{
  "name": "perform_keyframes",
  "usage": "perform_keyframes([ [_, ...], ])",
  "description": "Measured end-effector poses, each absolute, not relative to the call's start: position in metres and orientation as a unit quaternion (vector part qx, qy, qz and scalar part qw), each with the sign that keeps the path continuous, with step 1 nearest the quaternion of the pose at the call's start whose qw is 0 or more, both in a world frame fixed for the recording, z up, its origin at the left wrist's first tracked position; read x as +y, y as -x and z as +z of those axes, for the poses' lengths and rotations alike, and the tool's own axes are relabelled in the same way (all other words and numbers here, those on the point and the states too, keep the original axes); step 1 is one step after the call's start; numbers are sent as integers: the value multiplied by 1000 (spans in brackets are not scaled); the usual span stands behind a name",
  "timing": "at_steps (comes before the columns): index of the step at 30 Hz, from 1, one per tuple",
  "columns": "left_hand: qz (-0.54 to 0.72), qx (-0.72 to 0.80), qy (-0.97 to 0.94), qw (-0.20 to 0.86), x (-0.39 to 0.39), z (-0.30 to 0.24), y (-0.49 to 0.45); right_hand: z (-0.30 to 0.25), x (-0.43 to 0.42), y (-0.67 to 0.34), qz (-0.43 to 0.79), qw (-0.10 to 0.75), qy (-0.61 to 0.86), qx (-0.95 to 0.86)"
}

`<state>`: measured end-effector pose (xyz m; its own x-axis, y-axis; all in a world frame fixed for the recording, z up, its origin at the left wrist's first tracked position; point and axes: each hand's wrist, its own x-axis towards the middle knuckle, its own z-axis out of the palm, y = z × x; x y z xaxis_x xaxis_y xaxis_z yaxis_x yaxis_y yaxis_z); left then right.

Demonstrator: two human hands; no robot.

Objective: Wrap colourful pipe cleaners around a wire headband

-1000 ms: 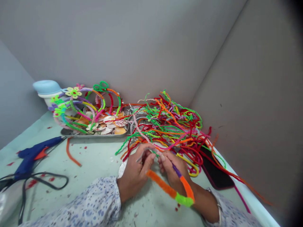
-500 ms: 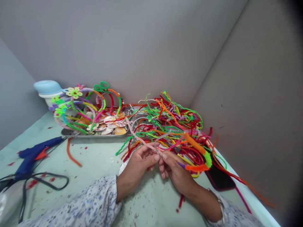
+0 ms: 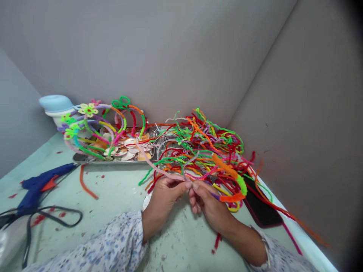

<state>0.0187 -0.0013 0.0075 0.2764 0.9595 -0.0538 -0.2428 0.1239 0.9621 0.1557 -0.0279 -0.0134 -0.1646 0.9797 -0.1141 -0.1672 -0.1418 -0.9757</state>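
My left hand [image 3: 167, 198] pinches a pale pink pipe cleaner [image 3: 154, 166], whose free end reaches up and left over the shell tray. My right hand [image 3: 211, 206] is closed on a headband [image 3: 231, 170] wrapped in orange, bright green and purple pipe cleaner. Its bare grey end [image 3: 192, 160] curves above my fingers. Both thumbs and forefingers nearly meet where the pink strand touches the band. Part of the band is hidden behind my right hand.
Behind lies a heap of coloured pipe cleaners [image 3: 204, 139] beside wire hoops [image 3: 167, 145]. Finished headbands [image 3: 113, 109] rest on a metal tray [image 3: 113, 163] of shells. Further left are a blue glue gun [image 3: 42, 181] and a blue-lidded container [image 3: 58, 109]. A dark phone [image 3: 263, 209] lies at right.
The pink pipe cleaner's free end has swung down and left, now lying over the tray's right part. The headband has shifted slightly left and down. Both hands keep their pinch.
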Motion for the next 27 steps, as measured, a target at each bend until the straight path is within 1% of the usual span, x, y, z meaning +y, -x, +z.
perform_keyframes([
  [4, 474, 395, -503, 605, -3, 15, -20, -14, -28, -155, 615, 471, 440, -454],
  [8, 469, 401, -523, 588, -4, 19, -20, -11, -28, -152, 605, 466, 458, -455],
  [15, 474, 455, -532, 534, -6, 10, -20, -7, -31, -146, 579, 466, 510, -432],
  [18, 474, 456, -536, 529, -7, 8, -21, -9, -30, -145, 559, 469, 521, -442],
  [22, 468, 468, -532, 528, -7, 8, -21, -18, -31, -147, 514, 463, 534, -486],
  [27, 462, 467, -552, 513, -6, 11, -21, -18, -37, -150, 376, 427, 558, -604],
])
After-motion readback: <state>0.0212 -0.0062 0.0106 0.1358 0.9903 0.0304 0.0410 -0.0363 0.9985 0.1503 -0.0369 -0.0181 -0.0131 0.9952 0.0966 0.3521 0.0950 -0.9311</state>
